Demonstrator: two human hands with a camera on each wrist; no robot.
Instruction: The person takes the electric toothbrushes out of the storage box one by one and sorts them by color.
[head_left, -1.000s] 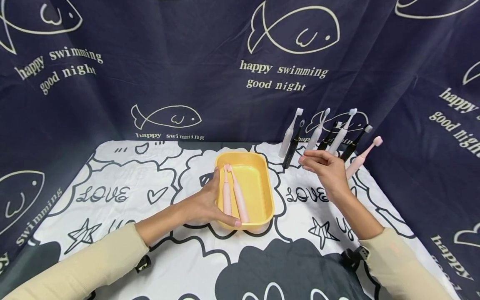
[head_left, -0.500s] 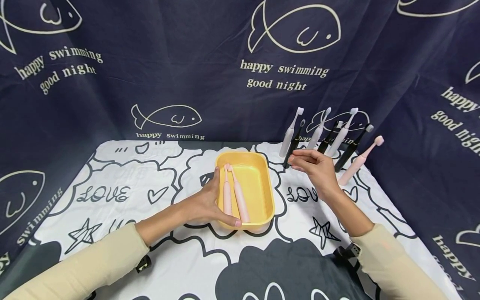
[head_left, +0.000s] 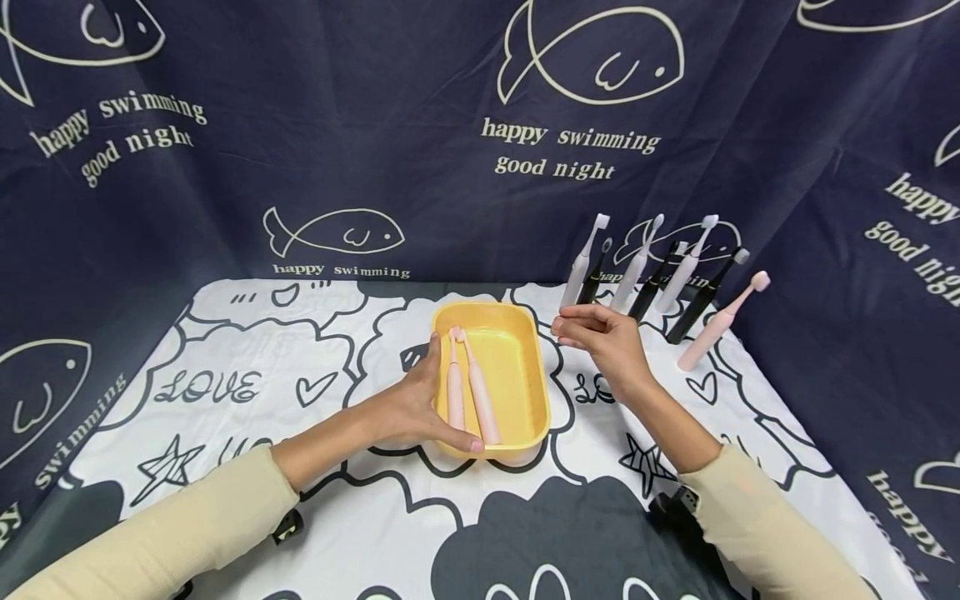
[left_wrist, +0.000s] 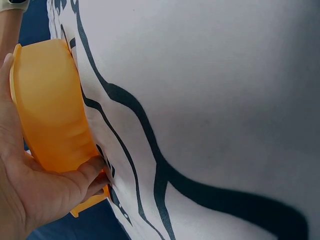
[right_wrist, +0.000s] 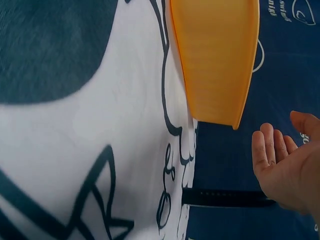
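My left hand holds the yellow plastic box, thumb on its front rim and fingers along its left side. In the left wrist view, that hand curves round the box's wall. Two pink electric toothbrushes lie inside, heads together. My right hand hovers right of the box, partly hiding a black electric toothbrush. The right wrist view has this hand with loosely bent fingers and nothing held, the black handle beyond it.
Several electric toothbrushes stand upright at the back right: white, black and pink ones. A dark blue fabric wall rises behind the patterned white tablecloth.
My right hand has moved left along the row of toothbrushes, from before the middle ones to the row's left end. My left hand, the box and the pink toothbrushes stay put.
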